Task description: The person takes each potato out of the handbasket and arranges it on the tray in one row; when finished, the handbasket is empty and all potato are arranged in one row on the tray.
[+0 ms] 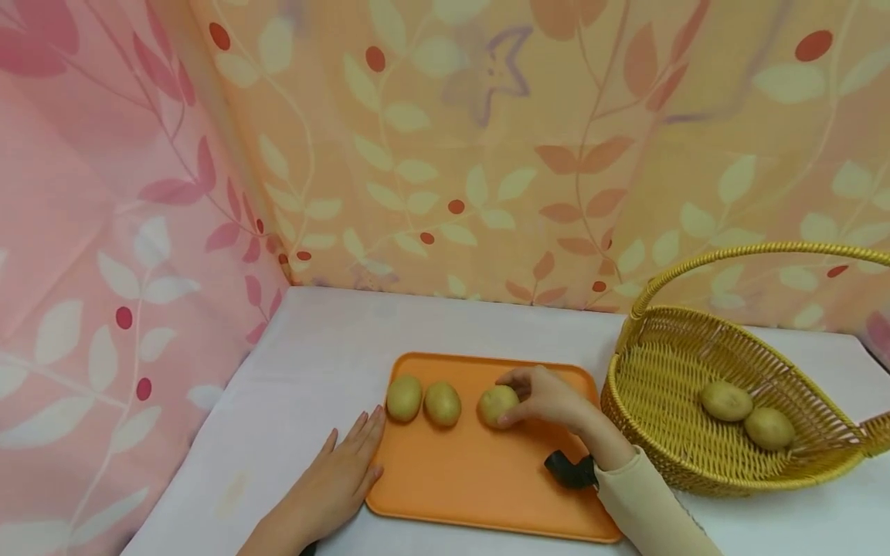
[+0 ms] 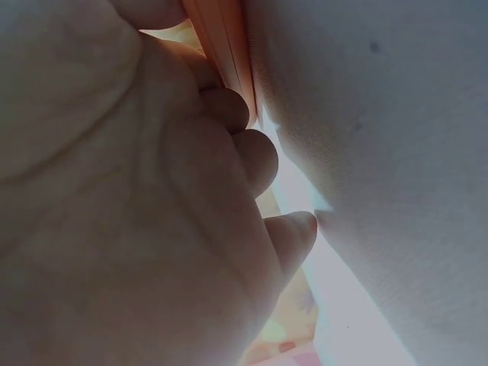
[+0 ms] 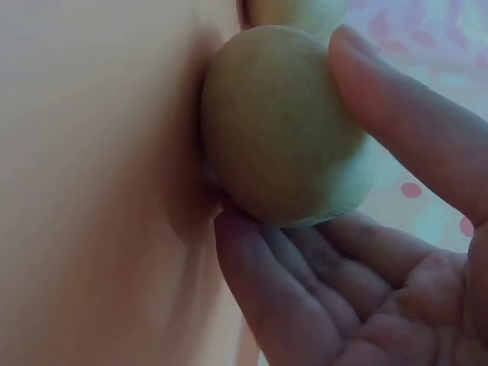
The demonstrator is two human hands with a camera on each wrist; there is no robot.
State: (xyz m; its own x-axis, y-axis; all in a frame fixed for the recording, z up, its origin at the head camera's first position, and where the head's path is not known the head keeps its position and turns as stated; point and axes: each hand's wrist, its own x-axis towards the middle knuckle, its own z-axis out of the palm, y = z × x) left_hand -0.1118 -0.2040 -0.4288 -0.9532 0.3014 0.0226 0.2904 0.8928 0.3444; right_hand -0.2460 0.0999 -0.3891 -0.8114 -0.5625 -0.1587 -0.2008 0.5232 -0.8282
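My right hand [image 1: 551, 397] grips a round yellow potato [image 1: 495, 406] on the orange tray [image 1: 452, 479], thumb on the near side and fingers on the far side. In the right wrist view, the thumb [image 3: 415, 126] and fingertips press either side of this potato, which sits low against the tray surface. Two more potatoes stand side by side near the tray's upper left corner, a left one [image 1: 404, 398] and a right one [image 1: 443, 404]. My left hand [image 1: 342, 475] lies with extended fingers along the tray's left edge, fingertips touching the rim.
A yellow wicker basket [image 1: 667, 455] with a tall handle stands right of the tray, holding two potatoes [image 1: 726, 401]. A white cloth [image 1: 334, 332] covers the table. Floral fabric [image 1: 417, 154] hangs behind and at the left. A black wrist mount [image 1: 570, 469] hangs under the right wrist.
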